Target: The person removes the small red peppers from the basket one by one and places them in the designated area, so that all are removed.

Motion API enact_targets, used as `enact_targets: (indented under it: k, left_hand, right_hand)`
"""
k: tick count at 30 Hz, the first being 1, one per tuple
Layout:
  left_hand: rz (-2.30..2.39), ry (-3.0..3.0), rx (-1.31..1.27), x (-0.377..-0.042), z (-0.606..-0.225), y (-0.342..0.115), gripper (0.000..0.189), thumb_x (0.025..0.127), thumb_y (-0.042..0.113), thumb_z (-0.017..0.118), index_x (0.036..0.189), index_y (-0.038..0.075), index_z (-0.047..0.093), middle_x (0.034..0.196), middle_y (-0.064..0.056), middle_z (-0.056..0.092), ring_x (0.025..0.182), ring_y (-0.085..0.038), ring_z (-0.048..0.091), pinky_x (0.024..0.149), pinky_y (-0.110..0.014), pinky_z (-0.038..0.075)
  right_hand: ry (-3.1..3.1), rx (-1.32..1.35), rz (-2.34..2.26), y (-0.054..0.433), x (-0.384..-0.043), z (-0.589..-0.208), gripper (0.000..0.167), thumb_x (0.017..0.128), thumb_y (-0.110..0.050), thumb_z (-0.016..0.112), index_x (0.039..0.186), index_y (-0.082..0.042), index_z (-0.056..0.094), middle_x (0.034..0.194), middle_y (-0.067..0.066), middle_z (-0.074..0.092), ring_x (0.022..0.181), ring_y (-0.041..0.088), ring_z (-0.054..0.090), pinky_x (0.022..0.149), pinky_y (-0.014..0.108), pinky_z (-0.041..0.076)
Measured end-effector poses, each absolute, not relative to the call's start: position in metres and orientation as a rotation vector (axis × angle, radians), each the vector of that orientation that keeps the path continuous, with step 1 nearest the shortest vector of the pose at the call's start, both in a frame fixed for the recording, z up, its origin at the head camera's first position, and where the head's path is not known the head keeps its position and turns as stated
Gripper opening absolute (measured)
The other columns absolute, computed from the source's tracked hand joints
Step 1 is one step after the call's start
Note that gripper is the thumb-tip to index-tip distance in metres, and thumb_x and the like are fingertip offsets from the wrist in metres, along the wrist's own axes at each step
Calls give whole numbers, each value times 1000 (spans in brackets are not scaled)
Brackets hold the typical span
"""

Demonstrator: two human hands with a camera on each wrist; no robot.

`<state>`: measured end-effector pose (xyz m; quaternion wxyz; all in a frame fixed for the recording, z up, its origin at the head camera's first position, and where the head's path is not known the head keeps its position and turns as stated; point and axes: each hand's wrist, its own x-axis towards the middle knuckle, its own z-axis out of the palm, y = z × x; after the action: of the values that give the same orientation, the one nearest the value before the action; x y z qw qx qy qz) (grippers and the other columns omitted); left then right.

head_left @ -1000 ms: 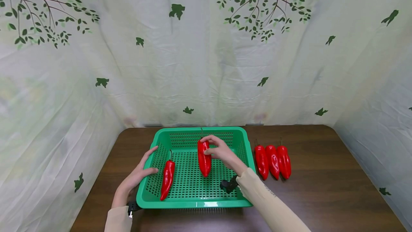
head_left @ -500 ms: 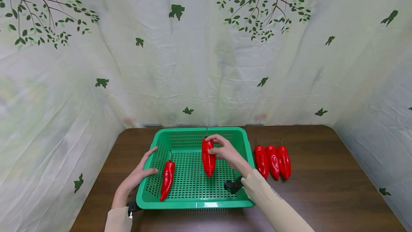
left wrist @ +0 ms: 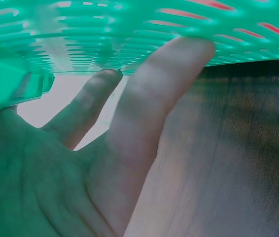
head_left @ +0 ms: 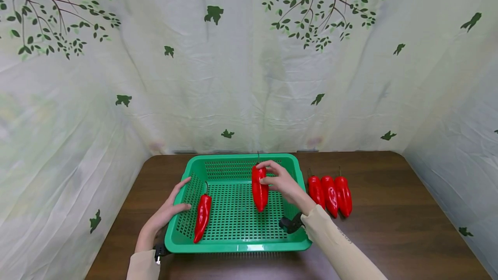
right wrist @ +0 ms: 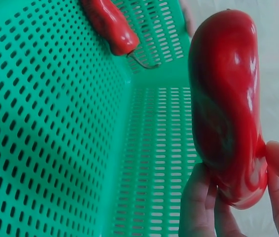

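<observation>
— Across the background, what can be seen?

— A pale cloth backdrop [head_left: 241, 77], printed with leafy branches, is hung behind a dark brown wooden table [head_left: 400, 211].

— And what is carried by the table?

— A green perforated basket [head_left: 218, 248], its floor and walls pierced by rows of slots.

— How are the two hands engaged?

— The left side of the basket is touched by the left hand [head_left: 169, 208], whose thumb and forefinger are spread well apart. By the right hand [head_left: 282, 182], a long red pepper [head_left: 260, 191] is pinched near its stem end between thumb and bent fingers.

— Where is that pepper held?

— Over the basket, right of its middle, with the stem pointed toward the backdrop.

— And the others?

— A second red pepper [head_left: 202, 219] is seen lying inside the basket, toward its left wall. Three red peppers [head_left: 330, 195] are lined up on the table just right of the basket, the nearest partly hidden by the right arm.

— Anything smaller?

— A black wrist device [head_left: 289, 224] is worn at the right sleeve's cuff.
</observation>
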<state>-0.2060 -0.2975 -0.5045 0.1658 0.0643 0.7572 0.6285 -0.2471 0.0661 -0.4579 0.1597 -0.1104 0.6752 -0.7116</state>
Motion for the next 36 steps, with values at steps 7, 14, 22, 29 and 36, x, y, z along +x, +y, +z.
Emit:
enact_targets:
  k: [7,14,22,29,36]
  left_hand:
    - [1794,2155,189,-206,-505,-298,76,90,11,54,152,27,14,150,-21,11,123,-51,34,78,-53,52]
    - [1795,2160,184,-206,-504,-297,76,90,11,54,152,27,14,150,-21,11,123,-51,34,78,-52,52]
    - [1797,2154,169,-205,-503,-296,77,89,11,54,151,28,14,150,-21,12,124,-52,33,79,-52,52]
    - [1801,2154,172,-205,-503,-296,76,89,10,54,151,28,14,150,-20,12,123,-51,34,78,-52,52]
    - [1800,2157,185,-205,-503,-297,76,89,10,54,152,27,14,151,-20,12,124,-51,34,78,-52,52]
  right_hand:
    - [1930,-314,-2040,76,-245,-454,38,88,0,58,125,-3,51,127,19,49,108,33,52,80,44,53]
    - [1909,-315,-2048,85,-244,-452,37,90,1,56,126,-2,50,128,20,47,107,32,52,81,43,53]
    - [1913,-304,-2050,96,-243,-450,37,91,0,56,127,-1,48,129,21,45,108,31,51,81,42,52]
    - [1953,-259,-2047,103,-241,-447,35,90,-1,57,125,-4,51,130,18,46,112,33,49,82,44,51]
    - [1968,-265,-2049,112,-240,-445,36,91,-3,58,126,-5,50,132,16,45,119,35,42,82,43,51]
